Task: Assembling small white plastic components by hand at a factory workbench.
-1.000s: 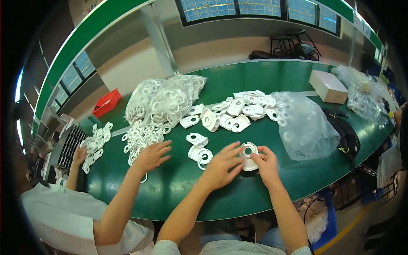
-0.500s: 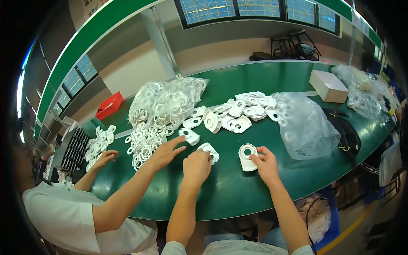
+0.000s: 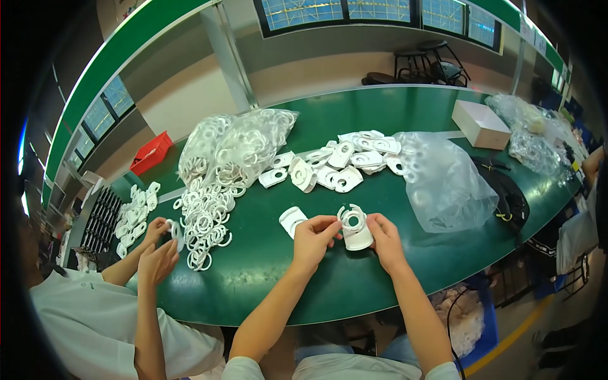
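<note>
In front of me, over the near middle of the table, both my hands meet at one white plastic housing (image 3: 358, 239) with a rounded tab at its lower end. My right hand (image 3: 387, 246) grips its right side between thumb and fingers. A white open ring (image 3: 353, 212) with a gap at the top lies over the housing's round end. My left hand (image 3: 313, 244) is closed, thumb and forefinger pinching at the ring's left edge; the exact contact is partly hidden. Just beyond my left knuckles, another white housing (image 3: 291, 220) rests on the green table (image 3: 253, 278).
A pile of white housings (image 3: 342, 164) lies farther back, beside a clear plastic bag (image 3: 446, 190). Left are loose white rings (image 3: 206, 218) and a filled bag (image 3: 253, 142). A co-worker's hands (image 3: 158, 256) hold a white part. A white box (image 3: 481, 125) stands back right.
My left hand has left the housing on the table and moved right to the one in my right hand. The co-worker's reaching hand has drawn back left, and the housing beside it is gone.
</note>
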A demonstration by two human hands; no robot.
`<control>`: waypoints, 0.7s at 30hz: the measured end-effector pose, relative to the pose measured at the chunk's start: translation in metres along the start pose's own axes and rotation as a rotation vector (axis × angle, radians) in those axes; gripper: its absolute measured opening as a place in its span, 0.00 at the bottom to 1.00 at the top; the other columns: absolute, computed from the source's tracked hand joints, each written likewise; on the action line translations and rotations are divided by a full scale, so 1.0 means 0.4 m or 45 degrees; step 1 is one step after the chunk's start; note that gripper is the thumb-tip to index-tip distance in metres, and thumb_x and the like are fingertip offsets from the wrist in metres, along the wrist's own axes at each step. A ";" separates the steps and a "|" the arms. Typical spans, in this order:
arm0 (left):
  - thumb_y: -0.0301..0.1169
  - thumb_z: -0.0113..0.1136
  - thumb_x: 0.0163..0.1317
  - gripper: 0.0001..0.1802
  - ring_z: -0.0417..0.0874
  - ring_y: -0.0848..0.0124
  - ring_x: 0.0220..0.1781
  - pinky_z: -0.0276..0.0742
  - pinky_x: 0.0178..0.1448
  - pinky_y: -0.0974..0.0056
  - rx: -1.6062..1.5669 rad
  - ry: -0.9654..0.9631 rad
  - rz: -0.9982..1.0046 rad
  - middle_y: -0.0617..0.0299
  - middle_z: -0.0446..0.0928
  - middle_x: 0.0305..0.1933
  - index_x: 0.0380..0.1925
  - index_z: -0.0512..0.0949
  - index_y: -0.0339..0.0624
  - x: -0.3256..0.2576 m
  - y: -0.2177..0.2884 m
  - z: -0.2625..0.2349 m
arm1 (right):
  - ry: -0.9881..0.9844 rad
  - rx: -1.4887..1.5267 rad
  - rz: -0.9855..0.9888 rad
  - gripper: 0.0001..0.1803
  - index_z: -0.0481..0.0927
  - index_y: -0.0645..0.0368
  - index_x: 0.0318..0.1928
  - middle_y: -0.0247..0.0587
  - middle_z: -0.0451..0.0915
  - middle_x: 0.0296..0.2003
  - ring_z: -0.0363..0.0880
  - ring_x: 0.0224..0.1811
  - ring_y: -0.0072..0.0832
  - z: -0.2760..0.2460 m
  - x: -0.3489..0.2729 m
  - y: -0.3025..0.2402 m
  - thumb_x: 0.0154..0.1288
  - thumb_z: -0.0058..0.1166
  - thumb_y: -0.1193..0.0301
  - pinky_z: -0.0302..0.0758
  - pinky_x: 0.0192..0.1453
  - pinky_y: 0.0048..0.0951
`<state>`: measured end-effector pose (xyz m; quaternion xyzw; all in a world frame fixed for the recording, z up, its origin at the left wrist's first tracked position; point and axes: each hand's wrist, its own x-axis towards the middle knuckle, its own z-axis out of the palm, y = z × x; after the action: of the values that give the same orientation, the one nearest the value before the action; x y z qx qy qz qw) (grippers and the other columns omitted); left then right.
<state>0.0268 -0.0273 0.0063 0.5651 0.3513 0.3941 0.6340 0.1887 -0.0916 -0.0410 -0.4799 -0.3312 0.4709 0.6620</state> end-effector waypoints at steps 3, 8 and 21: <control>0.25 0.61 0.58 0.09 0.81 0.75 0.28 0.69 0.27 0.74 -0.016 -0.014 -0.022 0.59 0.81 0.31 0.37 0.80 0.31 -0.003 -0.010 -0.002 | -0.034 -0.102 0.003 0.11 0.72 0.63 0.46 0.42 0.82 0.35 0.79 0.32 0.19 0.023 -0.014 -0.030 0.65 0.52 0.72 0.74 0.36 0.19; 0.25 0.62 0.57 0.09 0.81 0.75 0.29 0.69 0.27 0.75 -0.036 -0.038 -0.060 0.59 0.81 0.31 0.37 0.79 0.31 -0.003 -0.020 0.001 | -0.031 -0.094 -0.100 0.16 0.70 0.67 0.46 0.45 0.82 0.34 0.81 0.34 0.22 0.033 -0.019 -0.031 0.59 0.57 0.78 0.75 0.36 0.20; 0.26 0.62 0.57 0.12 0.78 0.78 0.32 0.70 0.29 0.75 0.238 -0.069 0.136 0.62 0.79 0.33 0.40 0.77 0.33 0.002 -0.023 -0.004 | -0.084 -0.113 -0.085 0.16 0.70 0.66 0.45 0.44 0.83 0.34 0.81 0.35 0.22 0.022 -0.023 -0.044 0.56 0.57 0.81 0.75 0.39 0.21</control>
<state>0.0267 -0.0263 -0.0028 0.6499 0.3387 0.3774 0.5661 0.1829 -0.0992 -0.0216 -0.4816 -0.3891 0.4488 0.6443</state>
